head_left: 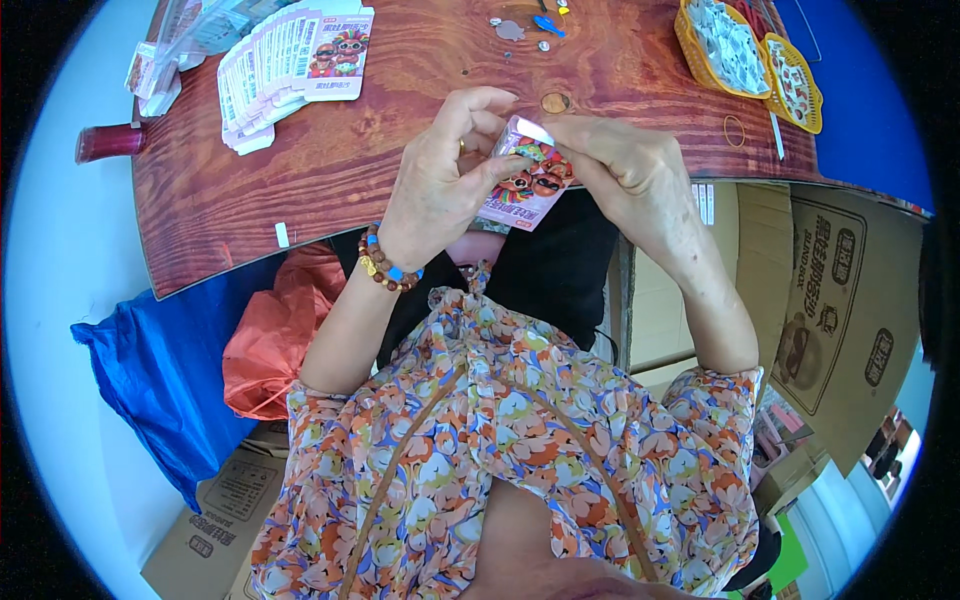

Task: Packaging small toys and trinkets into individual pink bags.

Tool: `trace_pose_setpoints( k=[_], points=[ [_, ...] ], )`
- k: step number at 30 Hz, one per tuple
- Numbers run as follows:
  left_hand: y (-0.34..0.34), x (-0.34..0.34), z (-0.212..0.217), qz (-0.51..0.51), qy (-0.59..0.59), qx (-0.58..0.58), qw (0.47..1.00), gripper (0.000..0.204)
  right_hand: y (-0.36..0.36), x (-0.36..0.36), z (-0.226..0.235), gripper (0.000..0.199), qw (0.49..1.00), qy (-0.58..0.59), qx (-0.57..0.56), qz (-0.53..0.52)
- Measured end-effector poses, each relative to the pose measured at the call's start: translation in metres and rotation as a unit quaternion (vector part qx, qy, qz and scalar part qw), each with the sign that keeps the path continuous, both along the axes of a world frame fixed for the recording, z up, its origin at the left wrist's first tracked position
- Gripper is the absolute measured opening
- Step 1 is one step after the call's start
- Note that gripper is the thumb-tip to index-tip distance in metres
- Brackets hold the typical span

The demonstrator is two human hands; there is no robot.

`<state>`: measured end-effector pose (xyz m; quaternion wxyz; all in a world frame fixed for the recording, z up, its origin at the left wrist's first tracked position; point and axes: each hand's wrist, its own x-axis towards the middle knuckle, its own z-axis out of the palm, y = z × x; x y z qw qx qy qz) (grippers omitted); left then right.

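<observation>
A small lilac cardboard box (520, 205) with printed cartoon figures hangs at the near edge of the table, over my lap. My left hand (440, 180) grips it from the left, thumb lying across the printed front and the other fingers curled behind. At the box's upper right edge, my right hand (630, 165) is closed, its bent fingers pinching near the top flap. The fingertips there are partly hidden. Farther left on the table lies a fanned row of flat printed cartons (265, 85) in matching lilac.
Yellow baskets at the far right hold small packets (725, 45) and small pieces (793, 85). Small loose parts, including a blue piece (546, 27), lie at the back. A dark red jar (108, 143) sits at the left edge. Large cardboard boxes (835, 300) stand right, bags (275, 340) left.
</observation>
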<state>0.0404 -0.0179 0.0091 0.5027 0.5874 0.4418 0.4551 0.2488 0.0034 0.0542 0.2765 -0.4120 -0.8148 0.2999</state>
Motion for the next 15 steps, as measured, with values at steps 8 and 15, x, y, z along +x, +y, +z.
trace_pose_setpoints(
  k=[8, 15],
  points=[
    [-0.003, 0.002, -0.008, -0.003, -0.042, 0.007, 0.999, 0.042, -0.009, 0.004, -0.019, 0.035, 0.992, -0.053, 0.116, 0.009],
    [-0.006, 0.0, -0.009, -0.026, 0.043, -0.019, 0.999, 0.035, -0.007, 0.014, -0.026, 0.034, 0.989, -0.065, 0.117, 0.065]
  ],
)
